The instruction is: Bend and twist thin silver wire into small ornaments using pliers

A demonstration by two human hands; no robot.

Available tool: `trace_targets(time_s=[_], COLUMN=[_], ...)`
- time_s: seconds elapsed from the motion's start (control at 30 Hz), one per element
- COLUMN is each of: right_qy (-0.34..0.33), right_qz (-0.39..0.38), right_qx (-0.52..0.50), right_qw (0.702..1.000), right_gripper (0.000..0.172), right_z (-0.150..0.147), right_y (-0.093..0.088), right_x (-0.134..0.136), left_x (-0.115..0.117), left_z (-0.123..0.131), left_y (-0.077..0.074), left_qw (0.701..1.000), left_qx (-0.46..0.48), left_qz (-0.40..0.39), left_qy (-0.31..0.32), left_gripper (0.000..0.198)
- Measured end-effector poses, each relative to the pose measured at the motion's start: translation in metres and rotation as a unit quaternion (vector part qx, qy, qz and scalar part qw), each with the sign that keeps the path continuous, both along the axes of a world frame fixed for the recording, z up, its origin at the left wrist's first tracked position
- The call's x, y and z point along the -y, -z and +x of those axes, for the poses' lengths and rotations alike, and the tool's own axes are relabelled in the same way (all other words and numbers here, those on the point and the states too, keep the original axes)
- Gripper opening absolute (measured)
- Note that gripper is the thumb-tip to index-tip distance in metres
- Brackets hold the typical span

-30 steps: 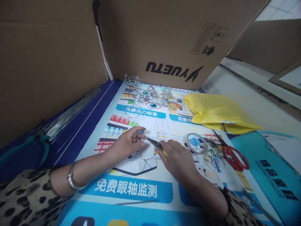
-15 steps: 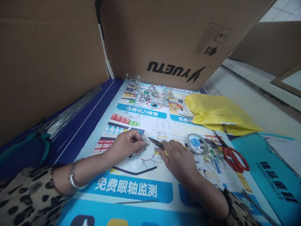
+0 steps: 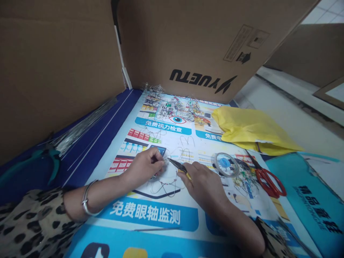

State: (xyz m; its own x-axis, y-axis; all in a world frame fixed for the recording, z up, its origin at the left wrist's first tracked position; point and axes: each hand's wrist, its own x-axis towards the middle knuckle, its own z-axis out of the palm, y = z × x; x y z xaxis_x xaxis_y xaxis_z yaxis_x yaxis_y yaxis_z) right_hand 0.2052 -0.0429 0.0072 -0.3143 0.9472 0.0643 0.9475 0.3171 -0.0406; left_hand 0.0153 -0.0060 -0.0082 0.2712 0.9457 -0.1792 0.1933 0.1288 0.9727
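My left hand point(image 3: 146, 165) is closed in a pinch on a thin wire point(image 3: 168, 184) with small reddish beads or knots along it, which loops down over the printed sheet. In my right hand point(image 3: 206, 184) is a pair of needle-nose pliers point(image 3: 177, 165) with dark jaws and a bit of yellow handle showing. The tips of the pliers point left, close to my left fingertips. Whether the jaws grip the wire is too small to tell. More bent wire pieces point(image 3: 187, 141) lie just beyond my hands.
Teal-handled pliers point(image 3: 55, 157) and a bundle of straight wires point(image 3: 83, 123) lie at left. Tangled beaded wires point(image 3: 192, 107) sit at the back, before the cardboard wall point(image 3: 188, 43). At right are a tape roll point(image 3: 236, 166), red scissors point(image 3: 268, 181) and a yellow bag point(image 3: 252, 125).
The whole view has shifted slightly. My hands keep nearly the same pose, with the pliers' tips still beside my left fingers.
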Motion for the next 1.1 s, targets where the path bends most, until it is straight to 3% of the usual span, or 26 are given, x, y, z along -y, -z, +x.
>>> trace_targets(time_s=[0.13,0.3,0.43,0.8,0.93,1.1], right_qy=[0.000,0.005,0.008,0.007,0.001,0.002], right_qz=[-0.002,-0.013,0.003,0.010,0.026,0.020], right_qx=[-0.006,-0.009,-0.005,0.004,0.005,0.001], right_qw=[1.000,1.000,1.000,1.000,1.000,1.000], right_gripper=[0.026,0.026,0.027,0.027,0.028,0.028], right_z=[0.001,0.005,0.007,0.006,0.007,0.007], right_y=[0.001,0.003,0.007,0.007,0.010,0.009], right_x=[0.000,-0.002,-0.003,-0.004,-0.004,-0.004], left_x=[-0.002,-0.009,-0.011,-0.001,0.000,0.000], left_z=[-0.002,-0.015,-0.024,-0.021,-0.020,-0.018], left_y=[-0.001,0.001,0.000,0.007,0.007,0.003], left_qw=[0.999,0.989,0.982,0.993,0.995,0.995], left_qx=[0.028,0.064,0.063,-0.046,-0.033,-0.041], left_qz=[-0.028,-0.056,-0.076,0.038,0.044,0.034], left_qy=[0.021,0.118,0.163,0.099,0.084,0.088], left_gripper=[0.013,0.015,0.031,0.031,0.039,0.032])
